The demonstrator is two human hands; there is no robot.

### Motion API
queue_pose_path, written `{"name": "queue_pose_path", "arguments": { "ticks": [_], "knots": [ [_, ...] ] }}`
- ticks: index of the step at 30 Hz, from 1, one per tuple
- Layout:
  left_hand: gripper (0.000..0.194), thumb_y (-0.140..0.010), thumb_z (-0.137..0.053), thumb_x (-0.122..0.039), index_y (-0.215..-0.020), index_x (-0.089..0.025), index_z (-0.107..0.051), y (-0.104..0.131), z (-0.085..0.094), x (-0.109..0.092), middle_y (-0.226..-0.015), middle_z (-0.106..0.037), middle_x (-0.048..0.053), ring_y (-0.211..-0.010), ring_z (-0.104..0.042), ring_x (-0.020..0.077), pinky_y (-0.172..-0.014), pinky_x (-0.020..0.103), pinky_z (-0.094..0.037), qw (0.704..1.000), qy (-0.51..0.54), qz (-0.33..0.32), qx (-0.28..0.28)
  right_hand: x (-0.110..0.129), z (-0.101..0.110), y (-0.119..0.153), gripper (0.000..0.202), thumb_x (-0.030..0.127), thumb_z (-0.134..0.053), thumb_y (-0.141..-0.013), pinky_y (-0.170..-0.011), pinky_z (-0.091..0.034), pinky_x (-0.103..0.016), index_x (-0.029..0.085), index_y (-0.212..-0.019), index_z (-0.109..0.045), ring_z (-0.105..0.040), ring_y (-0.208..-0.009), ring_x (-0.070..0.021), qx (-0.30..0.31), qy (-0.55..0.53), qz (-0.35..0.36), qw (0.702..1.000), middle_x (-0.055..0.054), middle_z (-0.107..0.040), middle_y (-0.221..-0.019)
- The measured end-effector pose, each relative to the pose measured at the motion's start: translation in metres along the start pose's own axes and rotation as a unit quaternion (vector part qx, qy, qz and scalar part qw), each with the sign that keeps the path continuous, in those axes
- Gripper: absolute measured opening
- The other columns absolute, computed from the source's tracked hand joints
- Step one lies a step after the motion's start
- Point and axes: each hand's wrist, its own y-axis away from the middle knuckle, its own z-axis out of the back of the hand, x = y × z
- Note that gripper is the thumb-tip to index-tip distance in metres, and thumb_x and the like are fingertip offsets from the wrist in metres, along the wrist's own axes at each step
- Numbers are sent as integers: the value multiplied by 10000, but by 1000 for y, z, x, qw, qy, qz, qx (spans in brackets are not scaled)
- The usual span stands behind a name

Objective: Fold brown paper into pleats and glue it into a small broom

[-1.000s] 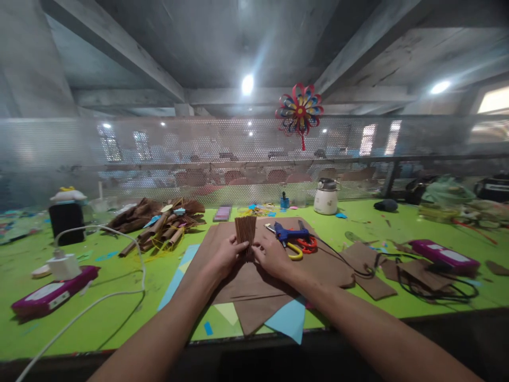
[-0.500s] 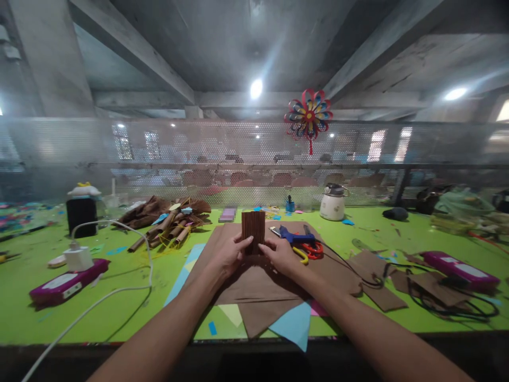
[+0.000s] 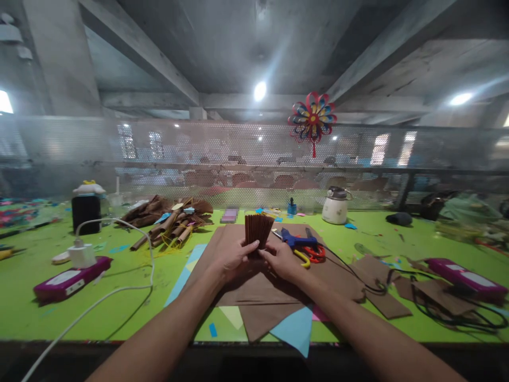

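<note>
A small stack of brown pleated paper (image 3: 258, 229) stands upright between my hands, its folds fanned wider at the top than at the bottom. My left hand (image 3: 237, 259) pinches its lower left side, thumb across the front. At the lower right, my right hand (image 3: 281, 258) grips the same paper with thumb and fingers. Beneath both hands lie flat brown paper sheets (image 3: 222, 249). Just beyond my right hand rest a blue glue gun (image 3: 296, 240) and scissors with red handles (image 3: 317, 253), beside a yellow curved handle (image 3: 303, 259).
Rolled brown paper (image 3: 163, 231) is heaped at the back left. Purple power strips lie left (image 3: 71, 278) and right (image 3: 465, 277), with a white cable (image 3: 152, 260) looping at left. A white flask (image 3: 334, 207) stands behind; cardboard scraps (image 3: 387, 302) lie right.
The top of the pleated paper has spread from a straight block into a slight fan. My hands have come closer together at its base. The view has shifted slightly.
</note>
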Motion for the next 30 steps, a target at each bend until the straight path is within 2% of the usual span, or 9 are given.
{"name": "queue_pose_path", "arguments": {
  "ticks": [3,5,10,13,20,22,26,28,30],
  "knots": [
    [273,-798,-667,-285,-990,-94,-636,-2,0,3,-966,-676,145,-794,-651,196,-752,323,-526,1000,14,0,13,4,2,1,203,204,-514,-849,-741,-491,-289,168,-907,-705,-639,-806,-181,9,30,45,998,-50,-713,-890],
    [264,-813,-650,-294,-997,-104,-638,-4,0,5,-963,-675,129,-783,-641,181,-749,313,-519,999,31,6,23,5,2,2,202,182,-509,-857,-774,-481,-287,161,-908,-704,-638,-845,-182,11,66,56,996,-64,-713,-920],
    [234,-802,-661,-241,-998,-114,-646,-6,-2,7,-981,-662,112,-834,-620,169,-769,287,-500,997,66,25,28,6,2,5,208,180,-490,-882,-757,-462,-269,157,-871,-697,-633,-823,-176,32,159,52,985,-80,-710,-904],
    [242,-811,-652,-264,-1003,-116,-649,-6,-1,6,-986,-657,108,-818,-613,162,-746,281,-499,996,72,44,16,7,2,6,213,202,-483,-894,-733,-453,-260,154,-853,-686,-629,-785,-170,43,183,54,981,-77,-708,-874],
    [182,-736,-720,-165,-887,-95,-645,-8,4,9,-860,-681,95,-777,-629,168,-763,301,-503,999,12,27,19,9,4,9,227,201,-467,-901,-718,-432,-246,152,-959,-680,-637,-799,-167,69,217,60,972,-80,-712,-916],
    [167,-759,-701,-177,-883,-94,-627,-11,5,9,-849,-687,100,-757,-640,170,-735,294,-509,1000,18,22,-7,11,4,10,225,236,-481,-902,-728,-425,-244,169,-977,-682,-639,-822,-168,83,232,78,966,-76,-712,-950],
    [99,-837,-605,-195,-866,-105,-575,-17,11,5,-820,-695,124,-740,-668,199,-676,328,-541,994,43,-7,-97,14,1,12,209,256,-505,-887,-681,-411,-238,182,-903,-700,-645,-768,-170,110,250,101,957,-67,-725,-867],
    [91,-851,-585,-189,-884,-106,-570,-18,15,4,-778,-691,113,-681,-667,188,-622,314,-548,992,44,-6,-117,15,0,11,206,242,-511,-883,-679,-410,-238,184,-893,-709,-650,-767,-173,93,229,106,963,-69,-733,-874],
    [102,-843,-599,-185,-903,-105,-577,-17,17,3,-747,-684,93,-617,-651,161,-574,277,-541,993,37,9,-112,15,1,10,219,237,-507,-888,-675,-414,-235,184,-911,-718,-652,-756,-170,51,188,100,976,-68,-738,-886]
  ]
}}
